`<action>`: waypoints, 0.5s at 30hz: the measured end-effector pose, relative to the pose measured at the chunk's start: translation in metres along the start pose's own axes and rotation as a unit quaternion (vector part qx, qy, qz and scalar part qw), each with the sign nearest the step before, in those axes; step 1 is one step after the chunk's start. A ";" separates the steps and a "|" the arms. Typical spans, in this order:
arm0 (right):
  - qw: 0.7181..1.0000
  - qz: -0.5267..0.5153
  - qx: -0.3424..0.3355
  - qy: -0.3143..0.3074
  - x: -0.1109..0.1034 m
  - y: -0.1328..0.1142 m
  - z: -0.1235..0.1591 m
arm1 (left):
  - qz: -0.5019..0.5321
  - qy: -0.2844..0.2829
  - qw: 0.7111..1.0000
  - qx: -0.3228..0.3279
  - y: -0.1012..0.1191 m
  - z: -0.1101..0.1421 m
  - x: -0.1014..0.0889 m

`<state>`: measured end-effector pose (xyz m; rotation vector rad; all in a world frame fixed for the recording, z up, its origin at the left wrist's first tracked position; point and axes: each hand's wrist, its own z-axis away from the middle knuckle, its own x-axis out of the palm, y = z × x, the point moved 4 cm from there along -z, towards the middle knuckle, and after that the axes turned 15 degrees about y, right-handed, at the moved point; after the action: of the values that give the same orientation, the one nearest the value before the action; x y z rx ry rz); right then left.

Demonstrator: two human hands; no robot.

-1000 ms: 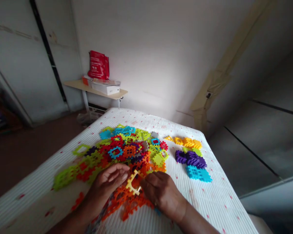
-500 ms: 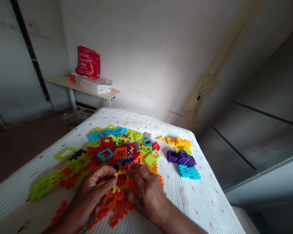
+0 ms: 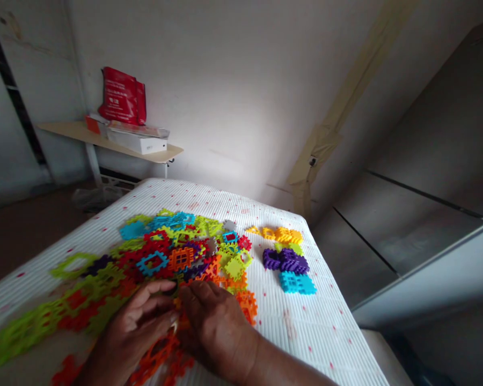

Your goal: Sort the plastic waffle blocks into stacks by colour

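Both my hands are together over the near end of a heap of colourful plastic notched building pieces. My left hand (image 3: 134, 324) curls with thumb and fingertips at the left edge of a yellow building piece (image 3: 175, 324). My right hand (image 3: 219, 327) bends over the same piece from the right and hides most of it. Orange pieces (image 3: 156, 356) lie beneath and in front of my hands. Just beyond are an orange window-shaped piece (image 3: 181, 259), a blue frame piece (image 3: 152, 263) and a lime square piece (image 3: 234, 268).
Right of the heap are sorted groups of yellow pieces (image 3: 284, 235), purple pieces (image 3: 287, 260) and blue pieces (image 3: 298, 283). Lime pieces (image 3: 28, 332) spread along the left. A white spotted cover (image 3: 317, 321) lies underneath. Behind, a side table (image 3: 70, 131) carries a red bag (image 3: 123, 99).
The view has turned slightly right, so everything appears shifted left. My right hand has closed further over the yellow piece, which showed more plainly between both hands before.
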<state>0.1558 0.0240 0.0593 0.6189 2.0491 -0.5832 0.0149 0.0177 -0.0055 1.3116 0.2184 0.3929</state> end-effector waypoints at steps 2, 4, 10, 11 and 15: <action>1.000 0.005 -0.010 0.002 -0.009 0.019 -0.005 | -0.001 0.020 1.000 0.014 0.007 0.002 -0.003; 0.999 0.034 -0.007 0.015 -0.026 0.055 -0.014 | -0.008 0.041 0.998 0.040 0.013 0.002 -0.008; 0.956 0.233 0.155 -0.092 -0.070 0.212 -0.034 | -0.028 0.047 0.996 0.064 0.001 -0.011 -0.020; 0.948 0.246 0.171 -0.104 -0.072 0.231 -0.035 | -0.032 0.046 0.996 0.065 -0.005 -0.014 -0.021; 0.928 0.274 0.211 -0.142 -0.060 0.274 -0.028 | -0.048 0.048 0.995 0.076 -0.021 -0.024 -0.025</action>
<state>0.3378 0.2387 0.0791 1.2314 1.3907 -0.7280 -0.0138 0.0253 -0.0331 1.4264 0.3977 0.3637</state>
